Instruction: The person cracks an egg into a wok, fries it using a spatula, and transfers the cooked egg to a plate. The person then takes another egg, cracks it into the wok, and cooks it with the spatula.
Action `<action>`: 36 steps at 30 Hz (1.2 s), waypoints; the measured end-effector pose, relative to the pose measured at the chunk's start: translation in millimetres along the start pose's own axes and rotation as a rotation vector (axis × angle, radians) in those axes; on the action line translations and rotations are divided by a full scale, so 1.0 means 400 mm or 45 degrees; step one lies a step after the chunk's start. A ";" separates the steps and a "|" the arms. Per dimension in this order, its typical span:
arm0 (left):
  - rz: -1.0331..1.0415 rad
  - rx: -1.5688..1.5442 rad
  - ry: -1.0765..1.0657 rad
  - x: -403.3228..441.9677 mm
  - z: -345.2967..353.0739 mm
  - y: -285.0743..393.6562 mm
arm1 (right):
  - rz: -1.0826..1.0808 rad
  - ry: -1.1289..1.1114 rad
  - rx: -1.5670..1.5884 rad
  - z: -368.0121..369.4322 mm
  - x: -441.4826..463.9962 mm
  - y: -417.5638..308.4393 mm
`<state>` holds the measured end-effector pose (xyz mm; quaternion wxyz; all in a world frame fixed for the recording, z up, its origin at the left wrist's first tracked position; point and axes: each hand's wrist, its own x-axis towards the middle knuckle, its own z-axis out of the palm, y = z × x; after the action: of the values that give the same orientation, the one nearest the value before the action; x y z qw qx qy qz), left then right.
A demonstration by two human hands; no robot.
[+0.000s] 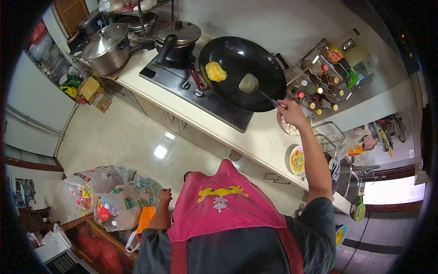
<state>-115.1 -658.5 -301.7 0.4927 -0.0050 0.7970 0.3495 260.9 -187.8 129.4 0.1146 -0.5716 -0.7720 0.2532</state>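
Spatula in the wok, well apart from a golden pile of food

The long pale counter runs across the kitchen from where I stand, with the black-topped hob set into it. On the floor, beside the person's left side, bulge see-through plastic bags, filled with colourful bits and pieces.

The wide black wok sits on the right part of the hob, its inside dark and shiny, holding a single mound of food. To its right, a rack is crowded with bottles, many showing red or yellow caps. Far left on the counter stands a silver pot, lid on, contents hidden; nearer the wok is a smaller black-handled pot, also lidded. A white plate carries red, yellow and green food.

The spatula has a broad, rounded, greyish blade lying inside the wok, right of the middle, and its thin handle crosses the rim. The right hand grips that handle, fingers closed around it. The left hand hangs low near the bags; whether its fingers are open or closed I cannot tell.

Smallest is the yellow food, egg-like, ruffled and glossy, on the wok's left side.
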 end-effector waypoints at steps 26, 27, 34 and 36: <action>-0.066 0.004 0.036 0.003 0.000 -0.058 | 0.197 -0.196 0.277 -0.043 0.102 0.023; -0.058 0.025 0.040 -0.004 0.002 -0.051 | 0.242 -0.269 0.303 -0.079 0.084 0.018; -0.049 0.025 0.041 0.003 0.009 -0.019 | 0.372 -0.482 0.331 -0.174 0.039 -0.024; -0.064 -0.039 0.032 0.009 0.012 -0.021 | 0.357 -0.431 0.274 -0.175 0.045 -0.012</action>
<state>-110.1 -661.0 -310.6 0.4911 -0.0372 0.7972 0.3491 284.0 -153.6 189.1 0.0075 -0.6071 -0.6618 0.4397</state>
